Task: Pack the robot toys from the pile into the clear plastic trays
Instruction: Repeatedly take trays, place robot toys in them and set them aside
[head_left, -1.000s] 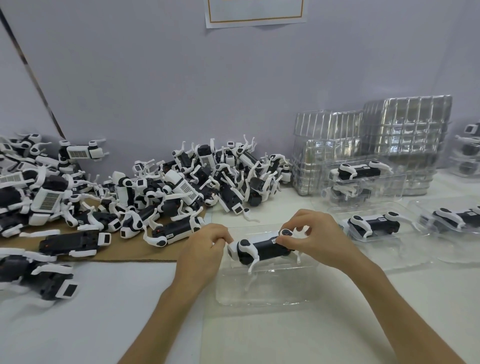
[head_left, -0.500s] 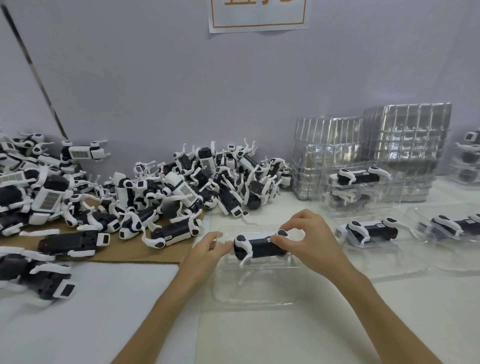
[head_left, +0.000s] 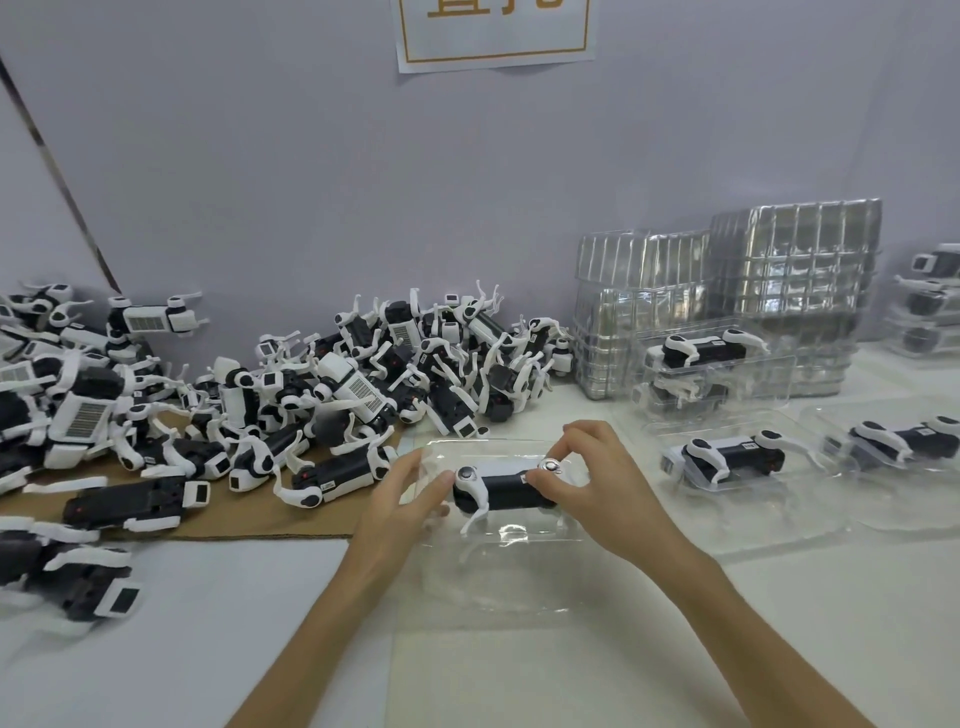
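Left hand (head_left: 397, 501) opened, fingers (head_left: 409, 466) straight against robot toy (head_left: 498, 491) — right hand (head_left: 602, 493) pinching it, within clear tray (head_left: 493, 590) rim

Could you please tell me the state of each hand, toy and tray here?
Black-and-white robot dog toy: held at the tray, seating unclear.
Left hand: fingers straight, touching the toy's end.
Right hand: pinches its other end.
Clear plastic tray: lidless, under the toy.
Pile of robot toys: jumbled, unpacked.
Stack of clear trays: nested, empty.
Filled tray on the right: holds one toy.
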